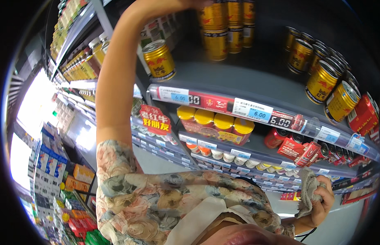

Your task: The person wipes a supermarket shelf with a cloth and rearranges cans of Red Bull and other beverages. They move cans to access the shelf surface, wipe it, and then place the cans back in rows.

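Observation:
My left arm reaches up over the shelf. At the top edge my left hand (199,3), blurred and mostly cut off, is beside the upper part of stacked gold Red Bull cans (216,44); whether it grips one is not visible. A single gold can (159,60) stands upright at the shelf's left front, right of my forearm. More gold cans (321,82) stand in rows at the right. Low at the right, my right hand (324,196) holds a crumpled grey cloth (305,193) between fingers and thumb, in front of the lower shelves.
A clear-fronted shelf edge (214,103) carries price tags. Below are yellow-lidded cans (223,122), and red cans (275,137) behind a red hanging sign (292,150). Another sign (155,119) juts out left. Stacked boxed goods (49,162) stand across the aisle, far left.

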The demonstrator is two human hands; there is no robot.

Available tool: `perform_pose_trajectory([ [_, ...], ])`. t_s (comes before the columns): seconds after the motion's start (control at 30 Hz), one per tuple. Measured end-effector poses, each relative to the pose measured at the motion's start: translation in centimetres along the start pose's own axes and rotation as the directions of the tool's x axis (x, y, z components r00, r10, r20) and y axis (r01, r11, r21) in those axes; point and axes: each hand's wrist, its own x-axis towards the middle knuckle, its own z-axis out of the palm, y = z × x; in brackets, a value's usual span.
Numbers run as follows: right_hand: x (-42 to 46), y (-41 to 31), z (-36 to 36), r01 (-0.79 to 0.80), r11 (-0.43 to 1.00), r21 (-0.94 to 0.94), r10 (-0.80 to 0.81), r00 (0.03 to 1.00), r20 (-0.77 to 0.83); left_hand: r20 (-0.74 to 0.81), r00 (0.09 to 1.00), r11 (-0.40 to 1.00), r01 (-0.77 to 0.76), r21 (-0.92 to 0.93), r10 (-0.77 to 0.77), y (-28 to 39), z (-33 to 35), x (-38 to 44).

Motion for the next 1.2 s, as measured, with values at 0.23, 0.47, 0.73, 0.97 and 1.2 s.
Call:
perform_pose_trajectory([
  [0.23,-0.6,1.7,0.2,0.025,1.0,0.018,-0.024,0.999,-0.038,0.234,0.968,0.989,-0.066,-0.133,0.096,1.0,-0.4,2.0],
  [0.47,-0.4,1.8,-0.1,0.011,1.0,0.021,-0.009,0.998,-0.056,0.015,0.992,0.976,-0.122,-0.183,0.127,-2.3,2.4,4.7],
  [0.73,-0.1,1.6,-0.1,-0.028,0.999,-0.036,0.024,0.996,-0.091,-0.216,0.972,0.904,-0.17,-0.392,0.089,-3.4,2.3,4.0],
  [0.97,0.6,0.4,1.8,-0.131,0.985,0.109,0.151,0.969,-0.193,-0.326,0.945,0.951,-0.127,-0.283,0.029,-4.1,2.4,-1.0],
  [1.2,1.7,0.7,1.4,-0.073,0.992,0.1,0.081,0.993,-0.081,-0.212,0.963,0.875,-0.243,-0.418,0.167,-4.0,4.7,-5.6],
])
